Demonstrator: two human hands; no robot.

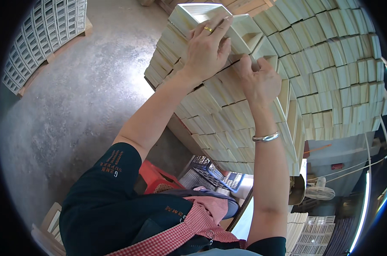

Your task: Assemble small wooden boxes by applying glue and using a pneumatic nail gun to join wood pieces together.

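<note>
At the top of a tall stack of pale wooden boxes (227, 87), both my hands are on one open box (244, 29) with inner dividers. My left hand (208, 49), a gold ring on one finger, lies over its left part; the fingers reach across the rim and the thumb is on the right. My right hand (261, 83), below a silver bangle (266, 137), has its fingers curled over the near rim and its thumb against the wall. The fingertips inside the box are partly hidden.
More stacked pale wooden boxes (330, 64) rise on the right. A grey stack (48, 32) stands on a pallet at the far left, across the concrete floor (87, 98). Below are a red plastic stool (157, 177) and blue plastic baskets (221, 175); a fan (320, 193) is at lower right.
</note>
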